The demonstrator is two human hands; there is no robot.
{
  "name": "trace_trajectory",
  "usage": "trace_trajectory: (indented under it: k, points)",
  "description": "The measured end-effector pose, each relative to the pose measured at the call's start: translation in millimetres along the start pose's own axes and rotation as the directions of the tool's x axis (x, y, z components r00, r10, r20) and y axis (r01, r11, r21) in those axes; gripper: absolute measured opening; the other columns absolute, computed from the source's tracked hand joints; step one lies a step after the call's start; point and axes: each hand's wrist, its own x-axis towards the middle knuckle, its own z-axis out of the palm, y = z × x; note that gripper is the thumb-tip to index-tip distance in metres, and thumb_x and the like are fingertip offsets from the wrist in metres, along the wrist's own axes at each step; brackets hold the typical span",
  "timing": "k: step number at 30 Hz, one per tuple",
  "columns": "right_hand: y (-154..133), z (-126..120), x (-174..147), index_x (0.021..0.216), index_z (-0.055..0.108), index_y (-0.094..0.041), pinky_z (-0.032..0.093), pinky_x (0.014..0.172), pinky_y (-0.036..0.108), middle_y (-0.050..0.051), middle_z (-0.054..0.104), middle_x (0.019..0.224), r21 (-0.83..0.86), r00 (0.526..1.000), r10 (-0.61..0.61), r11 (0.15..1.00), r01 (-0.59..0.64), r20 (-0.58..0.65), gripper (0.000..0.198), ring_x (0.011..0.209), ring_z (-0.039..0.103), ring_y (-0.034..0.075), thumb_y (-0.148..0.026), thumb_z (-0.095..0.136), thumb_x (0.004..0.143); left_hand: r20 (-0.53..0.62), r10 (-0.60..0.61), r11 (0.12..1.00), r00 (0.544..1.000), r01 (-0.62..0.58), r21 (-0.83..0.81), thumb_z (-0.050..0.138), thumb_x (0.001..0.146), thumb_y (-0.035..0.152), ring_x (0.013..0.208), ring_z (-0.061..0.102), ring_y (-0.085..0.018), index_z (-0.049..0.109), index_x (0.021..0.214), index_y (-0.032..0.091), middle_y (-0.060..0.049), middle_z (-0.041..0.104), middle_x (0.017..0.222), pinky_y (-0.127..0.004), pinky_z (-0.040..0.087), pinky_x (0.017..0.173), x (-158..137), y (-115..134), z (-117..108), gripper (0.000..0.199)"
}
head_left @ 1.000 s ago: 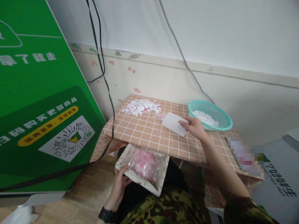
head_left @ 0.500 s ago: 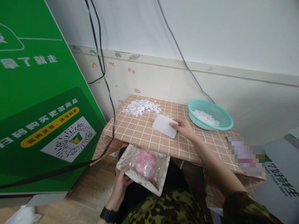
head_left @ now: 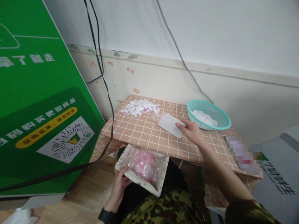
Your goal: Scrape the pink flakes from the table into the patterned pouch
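Observation:
My left hand (head_left: 120,183) grips the near-left edge of a speckled square tray (head_left: 163,169), tilted above my lap just below the table's front edge. In that tray lies a clear plastic bag (head_left: 145,163) with pink and white bits showing. My right hand (head_left: 192,132) pinches a flat white card (head_left: 170,124) by its right end, low over the table; whether it touches the cloth I cannot tell. Beside the card's far-left corner are a few pinkish pieces (head_left: 158,117). Farther back left spreads a heap of small white and pink pieces (head_left: 141,107).
A turquoise mesh basket (head_left: 225,126) holding white pieces stands at the table's back right. Brown checked cloth (head_left: 137,133) covers the table. A black strap (head_left: 109,102) hangs at the left, before a green panel (head_left: 23,93). A grey box (head_left: 280,165) stands right.
My right hand has moved the white card rightward, away from the pinkish pieces, uncovering more of them. My left hand and the tray are nearly still.

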Motion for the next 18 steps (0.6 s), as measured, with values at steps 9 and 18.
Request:
trace_trajectory:
  k: [9,18]
  points:
    - [21.7,-6.4,9.7,0.105,0.079,-0.017,0.041,0.058,0.031,0.008,0.074,0.073,-0.2,0.997,-0.034,0.98,0.019,-0.072,0.043,0.06,0.061,0.021,-0.049,0.054,0.092,-0.022,-0.023,1.0,0.999,0.023,0.005,0.069,0.084,0.037,0.08,0.071,-0.022,0.046,0.135,0.03,-0.008,0.066,0.116,-0.044,0.06,0.071,4.9,-1.9,-1.7,0.056]
    - [21.8,-6.6,9.0,0.104,0.078,-0.017,0.04,0.06,0.031,0.009,0.072,0.07,-0.31,0.994,-0.085,0.949,0.059,-0.072,0.041,0.06,0.063,0.022,-0.046,0.05,0.095,-0.025,-0.016,1.0,1.0,0.016,0.004,0.071,0.082,0.037,0.079,0.07,-0.023,0.046,0.136,0.03,-0.01,0.066,0.12,-0.043,0.06,0.069,-2.5,3.9,3.3,0.06]
